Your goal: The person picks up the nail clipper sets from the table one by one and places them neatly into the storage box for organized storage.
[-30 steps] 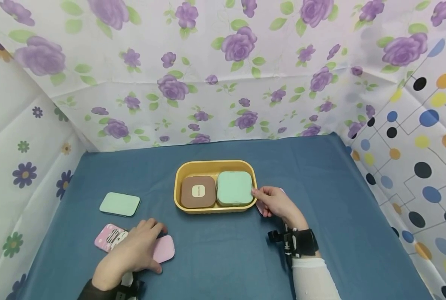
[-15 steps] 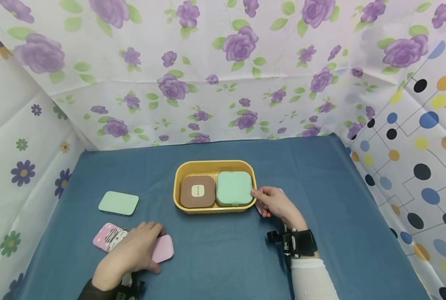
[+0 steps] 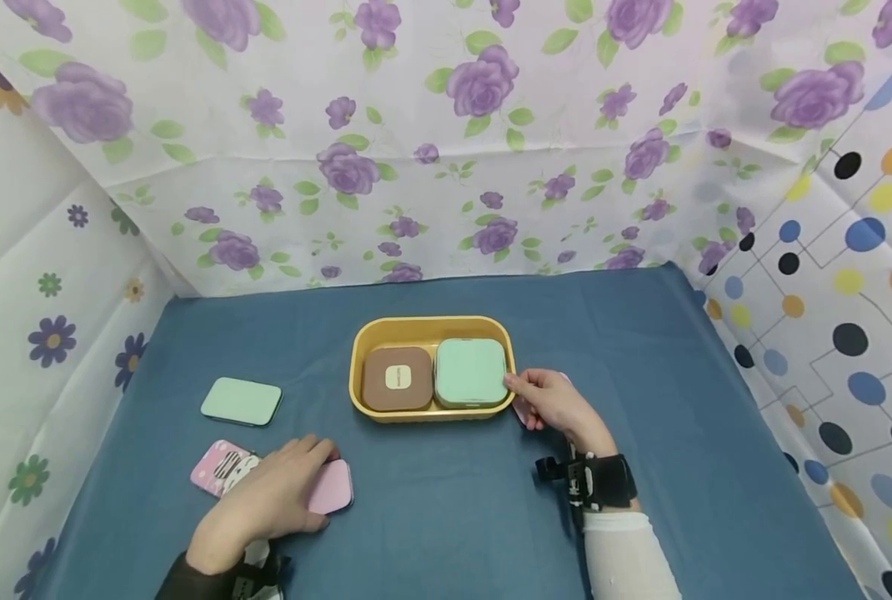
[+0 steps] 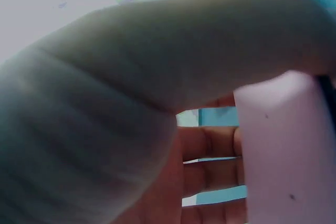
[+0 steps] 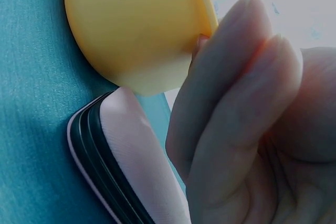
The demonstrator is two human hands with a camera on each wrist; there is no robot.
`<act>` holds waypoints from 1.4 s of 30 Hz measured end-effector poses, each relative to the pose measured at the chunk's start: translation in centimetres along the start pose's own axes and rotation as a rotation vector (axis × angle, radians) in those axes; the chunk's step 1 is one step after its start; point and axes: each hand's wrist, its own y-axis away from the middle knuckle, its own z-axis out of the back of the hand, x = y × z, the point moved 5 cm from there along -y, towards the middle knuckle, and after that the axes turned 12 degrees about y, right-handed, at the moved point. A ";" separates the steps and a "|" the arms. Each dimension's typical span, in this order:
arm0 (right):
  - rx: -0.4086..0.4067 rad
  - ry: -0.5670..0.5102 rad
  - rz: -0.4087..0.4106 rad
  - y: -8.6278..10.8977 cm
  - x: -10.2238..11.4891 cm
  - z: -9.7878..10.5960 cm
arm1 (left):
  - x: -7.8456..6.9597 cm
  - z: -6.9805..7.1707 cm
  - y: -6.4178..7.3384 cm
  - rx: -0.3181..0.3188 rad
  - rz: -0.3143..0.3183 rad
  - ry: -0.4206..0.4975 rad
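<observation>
Pink case [image 3: 332, 487] in left hand's [image 3: 279, 492] grip; basket rim [image 3: 432, 415] between right hand's [image 3: 556, 404] thumb and fingers

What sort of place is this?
Probably a makeshift tabletop filming booth: blue cloth underneath, a purple-flowered sheet behind, and a strapped-on wrist camera.

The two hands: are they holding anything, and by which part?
The left hand grips the pink case by its opposite edges. The right hand pinches the yellow basket by its right rim.
</observation>
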 end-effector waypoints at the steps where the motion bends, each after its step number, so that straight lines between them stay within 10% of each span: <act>1: -0.002 -0.001 -0.003 0.0 0.0 0.1 | -0.1 0.1 -0.1 -0.005 -0.011 0.002; 32: -0.005 -0.014 0.008 -0.1 0.1 0.0 | -0.3 0.6 -1.1 -0.068 0.042 0.002; 42: -0.001 -0.022 0.012 0.1 0.1 0.0 | -0.6 0.7 -0.6 -0.050 -0.083 0.078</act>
